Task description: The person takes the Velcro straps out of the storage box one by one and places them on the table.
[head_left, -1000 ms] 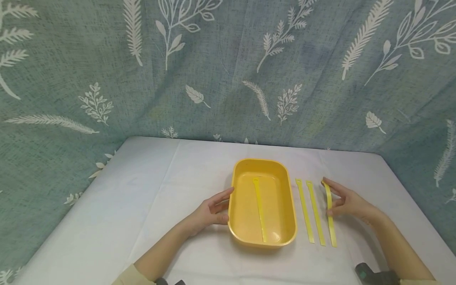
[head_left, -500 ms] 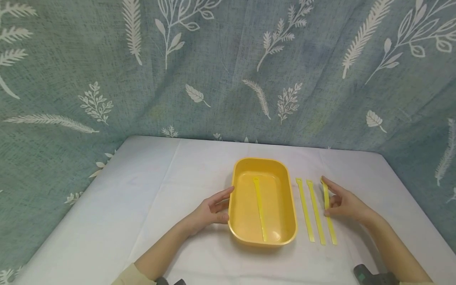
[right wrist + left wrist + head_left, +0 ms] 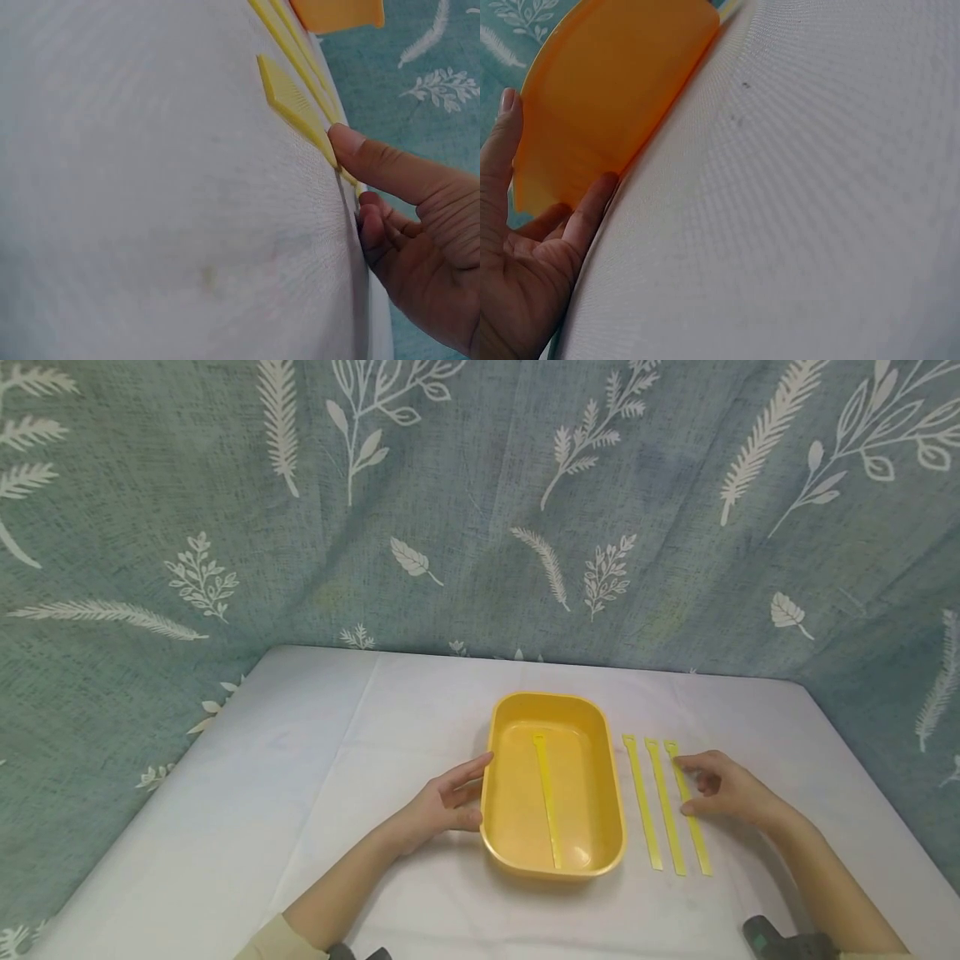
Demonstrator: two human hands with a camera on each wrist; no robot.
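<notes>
In the head view, my left hand (image 3: 437,810) rests against the left side of a yellow plastic basin (image 3: 617,827). Its fingers and thumb are spread along the outer wall (image 3: 619,82), seen from the left wrist. One yellow cable tie (image 3: 548,802) lies lengthwise inside the basin. To the right, three more cable ties lie roughly side by side on the table. My right hand (image 3: 731,792) is at the rightmost cable tie (image 3: 697,839), thumb and index fingertip apart and touching or just over it. Ridges show on that strap (image 3: 289,101) from the right wrist.
A white cloth (image 3: 360,760) covers the table. The left cable tie (image 3: 642,806) and middle cable tie (image 3: 666,810) lie between the basin and my right hand. A green leaf-patterned curtain (image 3: 465,527) hangs behind and at both sides.
The rightmost cable tie, bent up in my right hand before, now lies flat and its head has shifted left. My right index finger has come off its head end. Left hand and basin are unmoved.
</notes>
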